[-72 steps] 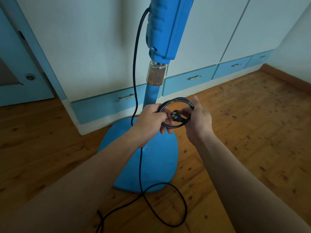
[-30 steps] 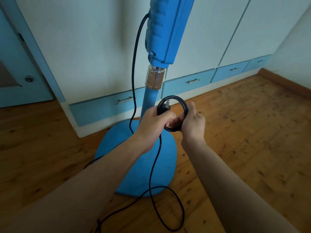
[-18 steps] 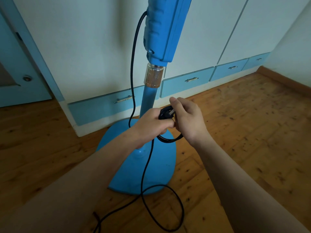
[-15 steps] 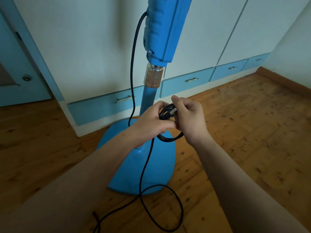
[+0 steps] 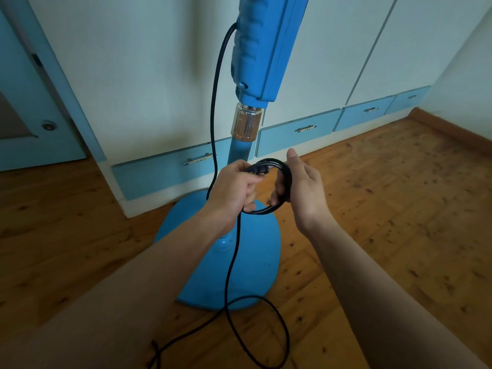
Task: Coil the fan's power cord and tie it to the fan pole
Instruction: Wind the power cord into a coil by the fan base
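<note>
A blue standing fan rises in front of me, its pole (image 5: 238,153) fitted with a clear collar (image 5: 246,124) and set on a round blue base (image 5: 253,265). The black power cord (image 5: 231,265) runs down from the fan body, loops on the floor and comes up to my hands. My left hand (image 5: 234,189) pinches a small coil (image 5: 282,179) of the cord with the plug (image 5: 259,170) at its top. My right hand (image 5: 302,189) holds the coil's right side, fingers curled through it and thumb raised.
White cupboards with blue drawers (image 5: 298,129) stand close behind the fan. A blue door (image 5: 32,123) is at the left. The wooden floor (image 5: 399,209) stretches to the right, bounded by a wall and skirting at the far right.
The coil has widened between my hands. My right hand has shifted from over the plug to the coil's right side, and the plug now lies at the top under my left fingers.
</note>
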Motion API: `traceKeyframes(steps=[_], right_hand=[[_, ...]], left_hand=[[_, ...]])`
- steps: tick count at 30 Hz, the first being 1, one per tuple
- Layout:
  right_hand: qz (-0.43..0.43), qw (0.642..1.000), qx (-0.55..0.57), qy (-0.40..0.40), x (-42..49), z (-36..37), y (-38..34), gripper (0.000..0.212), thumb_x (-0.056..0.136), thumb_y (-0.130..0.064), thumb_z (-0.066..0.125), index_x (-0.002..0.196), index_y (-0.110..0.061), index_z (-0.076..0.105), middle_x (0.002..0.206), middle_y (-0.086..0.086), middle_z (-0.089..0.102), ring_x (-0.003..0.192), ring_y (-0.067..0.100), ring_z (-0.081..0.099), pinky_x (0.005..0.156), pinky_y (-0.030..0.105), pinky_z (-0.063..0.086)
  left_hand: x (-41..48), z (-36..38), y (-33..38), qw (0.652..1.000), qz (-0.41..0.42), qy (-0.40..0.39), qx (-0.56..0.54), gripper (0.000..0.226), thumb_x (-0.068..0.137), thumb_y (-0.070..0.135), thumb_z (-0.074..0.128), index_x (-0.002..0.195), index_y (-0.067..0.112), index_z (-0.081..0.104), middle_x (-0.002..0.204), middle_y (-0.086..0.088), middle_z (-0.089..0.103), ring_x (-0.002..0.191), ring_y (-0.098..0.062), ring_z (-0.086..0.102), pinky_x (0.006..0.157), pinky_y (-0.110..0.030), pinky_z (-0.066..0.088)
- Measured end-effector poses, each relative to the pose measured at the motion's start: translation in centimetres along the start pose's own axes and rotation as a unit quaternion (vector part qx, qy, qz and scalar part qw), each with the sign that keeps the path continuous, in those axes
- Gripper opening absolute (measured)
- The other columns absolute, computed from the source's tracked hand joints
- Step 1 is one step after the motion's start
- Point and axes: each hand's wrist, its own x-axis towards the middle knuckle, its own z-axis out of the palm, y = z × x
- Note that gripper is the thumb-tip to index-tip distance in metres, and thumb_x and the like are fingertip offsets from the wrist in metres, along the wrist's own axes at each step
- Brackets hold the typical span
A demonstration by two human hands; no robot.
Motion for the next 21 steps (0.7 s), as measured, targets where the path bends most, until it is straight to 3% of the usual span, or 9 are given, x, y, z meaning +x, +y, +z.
traceKeyframes(steps=[4, 8, 12, 17, 19, 21], right_hand=[[-0.053, 0.991, -0.118, -0.031, -0.06, -0.46, -0.32, 0.047, 0.104, -0.052, 0.039, 0.093, -0.011, 0.059, 0.073, 0.010, 0.066, 0.056, 0.017, 0.064, 0.060, 0.038, 0.052], [-0.167, 0.956, -0.240, 0.016, -0.19, -0.12, -0.21, 0.044, 0.107, -0.037, 0.043, 0.081, -0.002, 0.048, 0.060, 0.009, 0.048, 0.051, 0.014, 0.041, 0.053, 0.045, 0.037], [-0.154, 0.954, -0.257, 0.011, -0.06, -0.57, -0.02, 0.067, 0.108, -0.045, 0.035, 0.069, 0.006, 0.054, 0.058, 0.021, 0.055, 0.049, 0.024, 0.043, 0.052, 0.046, 0.035], [-0.159, 0.954, -0.243, 0.081, -0.13, -0.32, -0.15, 0.059, 0.110, -0.024, 0.035, 0.060, 0.005, 0.043, 0.049, 0.017, 0.044, 0.043, 0.023, 0.033, 0.048, 0.047, 0.030], [-0.160, 0.956, -0.215, 0.123, -0.05, -0.52, -0.11, 0.058, 0.111, -0.022, 0.034, 0.058, 0.002, 0.040, 0.048, 0.011, 0.040, 0.043, 0.017, 0.028, 0.045, 0.039, 0.024], [-0.151, 0.955, -0.197, 0.160, -0.12, -0.81, 0.04, 0.059, 0.111, -0.023, 0.031, 0.058, 0.002, 0.039, 0.049, 0.017, 0.039, 0.045, 0.016, 0.028, 0.046, 0.037, 0.021]], left_hand=[[0.09, -0.41, -0.01, 0.997, -0.029, -0.030, 0.068, 0.019, 0.091, -0.001, 0.053, 0.085, 0.015, 0.044, 0.043, 0.009, 0.030, 0.035, -0.008, 0.026, 0.040, -0.023, 0.025], [-0.11, 0.13, 0.16, 0.987, -0.038, -0.068, 0.138, 0.022, 0.087, 0.001, 0.054, 0.094, 0.018, 0.043, 0.041, 0.013, 0.033, 0.036, -0.007, 0.028, 0.040, -0.025, 0.027], [-0.28, -0.08, 0.74, 0.979, -0.027, -0.112, 0.167, 0.025, 0.086, 0.001, 0.054, 0.100, 0.019, 0.043, 0.041, 0.012, 0.034, 0.038, -0.007, 0.029, 0.041, -0.025, 0.030], [-0.32, 0.17, 0.50, 0.985, 0.011, -0.109, 0.131, 0.041, 0.079, 0.006, 0.063, 0.117, 0.017, 0.050, 0.051, 0.005, 0.049, 0.042, -0.009, 0.036, 0.042, -0.023, 0.035], [-0.32, 0.11, 0.24, 0.990, 0.030, -0.072, 0.116, 0.029, 0.080, 0.008, 0.069, 0.108, 0.008, 0.061, 0.059, 0.000, 0.058, 0.049, -0.012, 0.050, 0.051, -0.024, 0.045], [-0.31, -0.33, -0.09, 0.991, 0.021, -0.082, 0.102, 0.013, 0.085, 0.009, 0.066, 0.079, -0.002, 0.063, 0.063, -0.003, 0.059, 0.062, -0.014, 0.061, 0.070, -0.028, 0.052]])
